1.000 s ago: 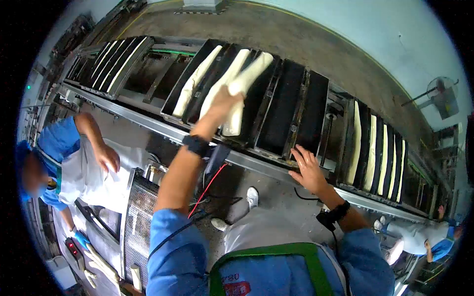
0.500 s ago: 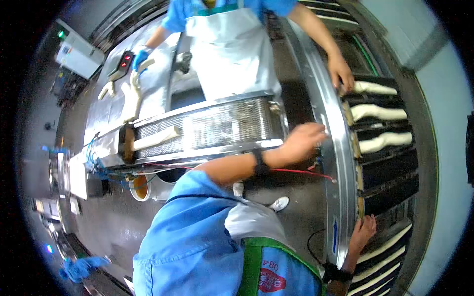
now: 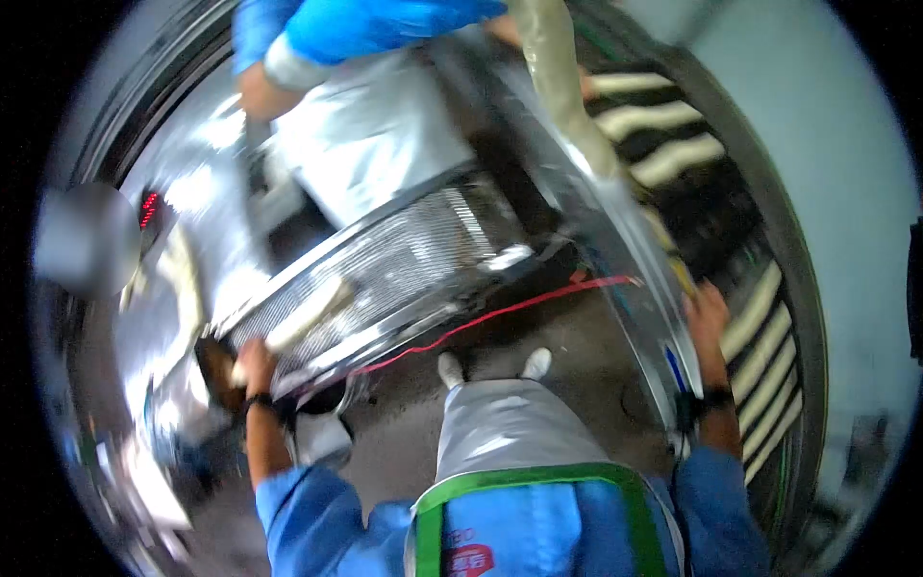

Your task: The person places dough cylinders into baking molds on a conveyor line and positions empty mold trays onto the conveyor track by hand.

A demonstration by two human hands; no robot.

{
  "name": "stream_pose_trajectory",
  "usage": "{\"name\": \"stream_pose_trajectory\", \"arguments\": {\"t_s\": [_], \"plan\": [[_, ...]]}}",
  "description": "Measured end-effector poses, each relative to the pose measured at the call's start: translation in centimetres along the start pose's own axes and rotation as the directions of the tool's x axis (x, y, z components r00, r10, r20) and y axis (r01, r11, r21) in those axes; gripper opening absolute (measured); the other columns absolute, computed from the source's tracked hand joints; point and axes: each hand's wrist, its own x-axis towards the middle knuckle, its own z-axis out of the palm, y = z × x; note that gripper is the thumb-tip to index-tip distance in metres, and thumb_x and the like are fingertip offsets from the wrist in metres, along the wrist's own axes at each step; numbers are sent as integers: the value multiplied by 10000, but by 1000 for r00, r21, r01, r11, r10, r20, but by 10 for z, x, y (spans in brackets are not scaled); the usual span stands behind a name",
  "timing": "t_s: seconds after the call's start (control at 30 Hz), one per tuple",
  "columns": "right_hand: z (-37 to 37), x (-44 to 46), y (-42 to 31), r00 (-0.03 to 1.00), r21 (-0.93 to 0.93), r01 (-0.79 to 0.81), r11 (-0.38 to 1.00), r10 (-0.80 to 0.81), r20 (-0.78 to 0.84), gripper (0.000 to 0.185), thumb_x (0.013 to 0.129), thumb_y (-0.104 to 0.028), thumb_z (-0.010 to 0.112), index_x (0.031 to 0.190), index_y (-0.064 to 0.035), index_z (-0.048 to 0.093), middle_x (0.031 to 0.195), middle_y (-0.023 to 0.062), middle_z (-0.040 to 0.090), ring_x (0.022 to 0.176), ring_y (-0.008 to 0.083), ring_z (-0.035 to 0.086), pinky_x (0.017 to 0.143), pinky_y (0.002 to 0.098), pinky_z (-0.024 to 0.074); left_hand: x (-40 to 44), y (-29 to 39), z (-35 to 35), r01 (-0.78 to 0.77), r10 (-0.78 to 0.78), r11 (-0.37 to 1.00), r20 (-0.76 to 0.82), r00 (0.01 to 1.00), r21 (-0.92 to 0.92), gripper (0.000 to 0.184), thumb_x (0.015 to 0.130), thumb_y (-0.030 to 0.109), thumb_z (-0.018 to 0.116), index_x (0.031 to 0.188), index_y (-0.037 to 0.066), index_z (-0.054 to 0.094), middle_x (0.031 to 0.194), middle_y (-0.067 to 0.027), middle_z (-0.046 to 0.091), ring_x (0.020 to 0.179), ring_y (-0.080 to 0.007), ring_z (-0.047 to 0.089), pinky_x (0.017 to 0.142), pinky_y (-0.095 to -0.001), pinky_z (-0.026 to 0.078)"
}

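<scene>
Left hand (image 3: 256, 365): low at the left, palm hidden, at the near end of a pale dough strip (image 3: 310, 315); blur and angle leave it unclear whether the fingers grip the strip or only touch it.
Dough strip: lies lengthwise on the left part of the mesh belt (image 3: 423, 242), slanting from the hand toward the far right.
Right hand (image 3: 708, 315): over on the right, fingers pointing far, at the edge beside the steel rail (image 3: 620, 245); I cannot tell whether they are closed on anything.
Wrists: a dark band (image 3: 260, 400) on the left one, another (image 3: 716, 395) on the right.
Far tray (image 3: 707, 226): beyond the right hand, with three pale strips (image 3: 652, 117) side by side in its far part.
Near tray: right of the right hand, carrying several slimmer strips (image 3: 754, 313) in parallel.
Co-worker: across the belt, in a white apron (image 3: 356, 144), with a blurred blue glove (image 3: 385, 27) at the far edge; a long strip (image 3: 558, 91) hangs to its right, over the rail.
Steel table (image 3: 207, 178): far left, with more dough (image 3: 183, 279) and a red-lit display (image 3: 148, 210).
Floor: a red cord (image 3: 500, 313) crosses above it, beyond two white shoes (image 3: 537, 363).
</scene>
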Motion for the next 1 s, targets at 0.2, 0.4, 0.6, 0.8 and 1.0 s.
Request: {"name": "stream_pose_trajectory", "arguments": {"t_s": [0.2, 0.4, 0.6, 0.8, 1.0], "plan": [[5, 20, -13, 993, -115, -121, 986, 121, -5, 236, 668, -182, 584, 801, 9, 544, 929, 148, 509, 947, 288, 457, 747, 389, 366, 3, 49, -82, 164, -107, 971, 291, 951, -177, 370, 630, 193, 560, 914, -16, 449, 921, -236, 511, 826, -363, 500, 698, -411, 401], [-9, 37, -24, 972, -80, -206, 975, 213, 103, 260, 663, -200, 591, 823, 2, 556, 956, 125, 505, 991, 267, 428, 776, 385, 342, 0, 95, -144, 176, 19, 443, 206, 978, -879, 668, 675, 144, 564, 1226, -64, 249, 1012, -134, 465, 788, -211, 489, 685, -293, 414], [-15, 27, -23, 972, -83, -204, 975, 212, 101, 293, 686, -185, 546, 903, 11, 536, 1029, 124, 482, 1041, 245, 397, 827, 394, 306, -2, 303, -311, -29, 362, 242, 63, 930, -970, 485, 708, 251, 541, 1085, -20, 401, 894, -86, 463, 738, -132, 469, 622, -257, 406], [-20, 25, -20, 964, 9, -208, 978, 204, 170, 315, 695, -199, 548, 917, 21, 517, 1074, 162, 453, 1091, 270, 364, 861, 411, 274, 31, 499, -366, -276, 582, -105, -284, 762, -955, 443, 684, 252, 572, 1019, 11, 411, 813, -64, 459, 699, -130, 492, 587, -223, 423], [-13, 25, -12, 978, 73, -174, 982, 164, 128, 316, 633, -129, 584, 907, 16, 529, 1035, 126, 458, 1101, 250, 359, 867, 394, 264, 53, 679, -349, -168, 825, -28, -118, 553, -985, 495, 695, 329, 609, 1004, 15, 383, 835, -118, 476, 659, -186, 529, 577, -279, 464]]}}
